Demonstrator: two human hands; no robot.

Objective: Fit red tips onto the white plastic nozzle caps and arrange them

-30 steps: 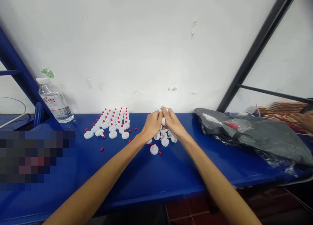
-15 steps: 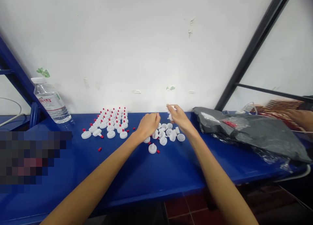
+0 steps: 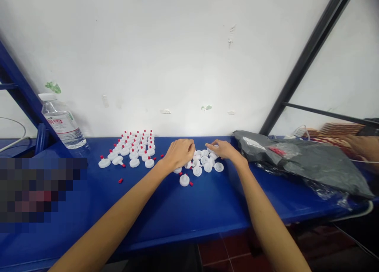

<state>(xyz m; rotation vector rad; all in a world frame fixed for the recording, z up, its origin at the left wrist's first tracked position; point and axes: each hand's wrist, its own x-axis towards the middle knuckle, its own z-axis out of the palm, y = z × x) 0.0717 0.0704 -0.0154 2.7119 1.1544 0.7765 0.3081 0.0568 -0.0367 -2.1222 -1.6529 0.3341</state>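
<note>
My left hand [image 3: 179,153] rests at the left edge of a loose pile of white plastic caps [image 3: 204,160], its fingers curled down; what they hold, if anything, is hidden. At the pile's back right, my right hand [image 3: 224,149] is bent around a white cap, with thumb and fingers close together. A white cap with a spout [image 3: 184,180] stands upright in front of the pile, beside a small red tip [image 3: 191,184]. Left of my hands, several white caps with red tips [image 3: 134,162] stand in rows; one nearby lies tilted.
A water bottle [image 3: 63,124] stands at the back left against the wall. On the right lies a grey plastic bag [image 3: 314,161] with a clear packet of red pieces [image 3: 278,150] on it. A loose red tip [image 3: 120,181] lies on the blue table [image 3: 189,212]. Another person's hand [image 3: 364,145] shows at far right.
My right hand has come down from above the back of the pile to the caps. My left hand has stayed almost in place, its fingers slightly lower.
</note>
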